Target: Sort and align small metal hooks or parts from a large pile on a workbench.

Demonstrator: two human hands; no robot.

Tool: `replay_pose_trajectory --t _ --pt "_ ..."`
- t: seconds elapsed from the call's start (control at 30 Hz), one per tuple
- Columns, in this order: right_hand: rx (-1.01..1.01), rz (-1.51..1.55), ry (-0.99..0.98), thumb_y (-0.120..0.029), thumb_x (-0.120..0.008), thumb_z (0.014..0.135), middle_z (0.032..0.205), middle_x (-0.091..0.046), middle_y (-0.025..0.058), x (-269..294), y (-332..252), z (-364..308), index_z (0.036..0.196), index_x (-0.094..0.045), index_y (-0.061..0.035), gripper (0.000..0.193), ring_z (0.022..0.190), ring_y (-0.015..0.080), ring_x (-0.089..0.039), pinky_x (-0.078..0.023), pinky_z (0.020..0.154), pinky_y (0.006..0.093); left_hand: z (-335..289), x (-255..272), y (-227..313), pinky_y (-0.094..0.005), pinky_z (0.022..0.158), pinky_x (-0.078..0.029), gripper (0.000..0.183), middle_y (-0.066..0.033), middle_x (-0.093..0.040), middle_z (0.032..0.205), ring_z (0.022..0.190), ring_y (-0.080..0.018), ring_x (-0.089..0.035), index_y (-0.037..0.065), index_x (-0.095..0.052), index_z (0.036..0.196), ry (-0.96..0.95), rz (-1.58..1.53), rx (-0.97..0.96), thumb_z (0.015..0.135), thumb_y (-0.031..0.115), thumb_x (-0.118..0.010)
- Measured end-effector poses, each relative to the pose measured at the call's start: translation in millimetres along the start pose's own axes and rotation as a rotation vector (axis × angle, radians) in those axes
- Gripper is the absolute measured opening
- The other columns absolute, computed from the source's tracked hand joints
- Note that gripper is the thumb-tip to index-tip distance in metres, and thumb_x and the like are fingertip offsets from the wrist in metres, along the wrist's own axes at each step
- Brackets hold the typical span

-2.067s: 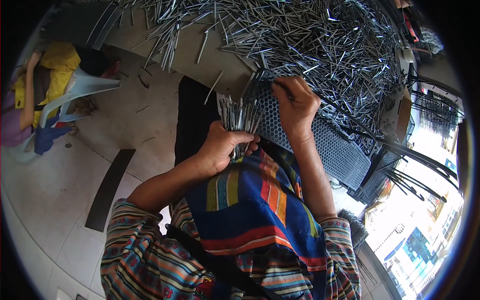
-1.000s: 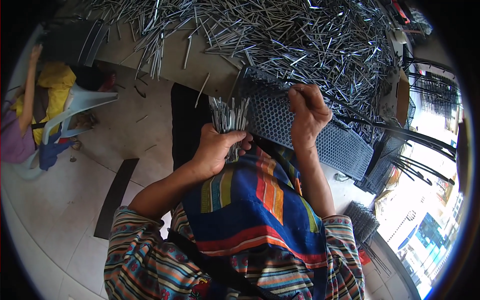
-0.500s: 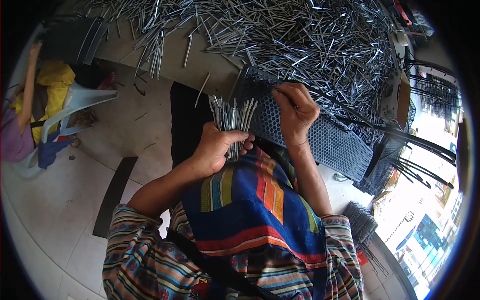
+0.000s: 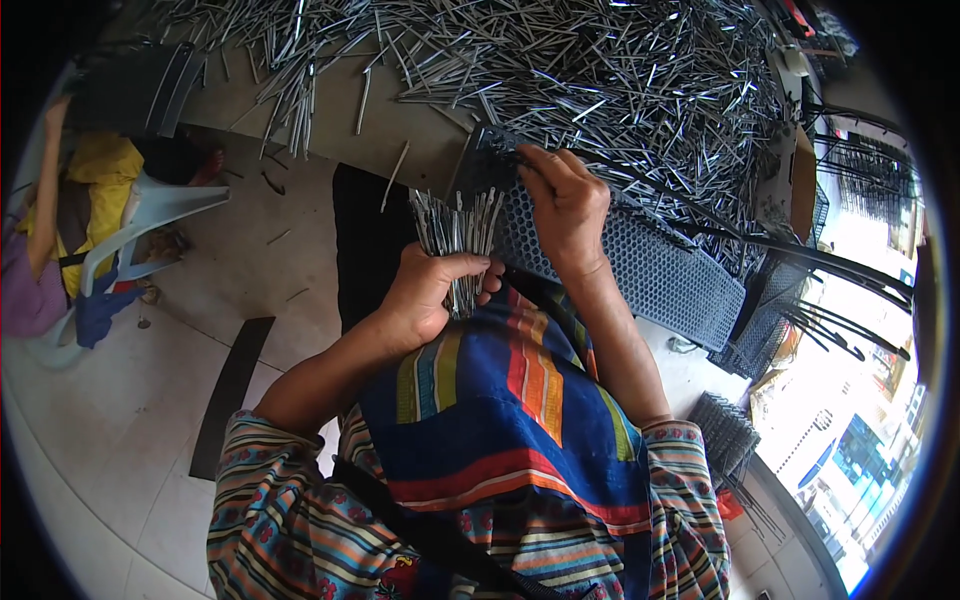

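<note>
My left hand [image 4: 425, 290] is closed round an upright bundle of thin metal strips [image 4: 456, 228], whose upper ends fan out above the thumb. To its right, my right hand [image 4: 572, 205] is raised with thumb and fingertips pinched together. Those fingertips are over the dark left end of a perforated metal panel [image 4: 665, 270], and what they hold, if anything, is too small and dark to make out. Beyond both hands lies a large heap of loose metal strips [image 4: 620, 90] like those in the bundle.
The heap lies on a worktable [image 4: 335, 105], where a few strips jut past the near edge. Dark rods [image 4: 830, 255] extend to the right. Another person's arm [image 4: 45, 200] shows at far left, beside a pale plastic chair [image 4: 150, 215]. A dark strip [image 4: 230, 400] lies on the floor.
My right hand has moved left and slightly up, closer to the panel's left end. My left hand still grips the bundle, which shows slightly farther left.
</note>
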State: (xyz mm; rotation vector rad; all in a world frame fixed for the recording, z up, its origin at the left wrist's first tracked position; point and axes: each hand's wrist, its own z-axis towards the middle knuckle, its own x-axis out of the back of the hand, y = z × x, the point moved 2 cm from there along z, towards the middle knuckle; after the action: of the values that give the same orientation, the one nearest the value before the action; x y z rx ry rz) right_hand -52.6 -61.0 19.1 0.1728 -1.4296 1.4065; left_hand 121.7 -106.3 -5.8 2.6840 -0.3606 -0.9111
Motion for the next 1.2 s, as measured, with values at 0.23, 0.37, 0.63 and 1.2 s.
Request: replay_pose_trajectory --t 0.23,0.37,0.63,1.2 --pt "-0.409 0.436 -0.268 -0.004 -0.068 0.08 0.063 -0.061 0.0039 9.1 2.9 -20.3 0.092 -0.068 0.0024 0.014 0.053 0.0107 -0.055 -0.043 0.05 0.0251 -0.8 -3.8 -0.8 -0.0349 0.063 -0.054 0.021 -0.0155 -0.069 0.085 0.072 -0.0244 -0.067 -0.003 -0.064 0.099 -0.151 0.024 -0.062 0.079 0.001 -0.066" --pt "-0.808 0.939 -0.388 -0.004 -0.07 0.081 0.059 -0.057 -0.0019 5.7 4.1 -31.5 0.077 -0.063 -0.0018 0.008 0.045 0.0044 -0.045 -0.032 0.041 0.0209 -2.3 -12.1 -2.2 -0.0351 0.063 -0.054 0.022 -0.015 -0.069 0.086 0.074 -0.0246 -0.068 -0.002 -0.064 0.1 -0.129 0.058 -0.031 0.078 0.0 -0.066" --pt "-0.37 0.715 0.316 0.002 -0.063 0.085 0.07 -0.06 0.0003 33.5 16.7 -24.3 0.088 -0.067 0.0006 0.006 0.052 0.0042 -0.046 -0.033 0.047 0.0181 0.4 -2.9 -6.0 -0.0337 0.06 -0.054 0.017 -0.0148 -0.069 0.087 0.071 -0.0223 -0.067 0.0 -0.064 0.1 -0.004 0.117 -0.105 0.083 0.001 -0.063" --pt "-0.079 0.184 0.15 0.007 -0.068 0.076 0.073 -0.062 0.007 18.1 12.5 -18.7 0.091 -0.07 0.001 0.017 0.064 0.0104 -0.058 -0.045 0.059 0.0219 2.2 -8.8 -1.6 -0.0334 0.059 -0.054 0.012 -0.0159 -0.069 0.083 0.069 -0.0229 -0.067 -0.003 -0.063 0.093 0.002 0.114 -0.067 0.083 0.001 -0.062"
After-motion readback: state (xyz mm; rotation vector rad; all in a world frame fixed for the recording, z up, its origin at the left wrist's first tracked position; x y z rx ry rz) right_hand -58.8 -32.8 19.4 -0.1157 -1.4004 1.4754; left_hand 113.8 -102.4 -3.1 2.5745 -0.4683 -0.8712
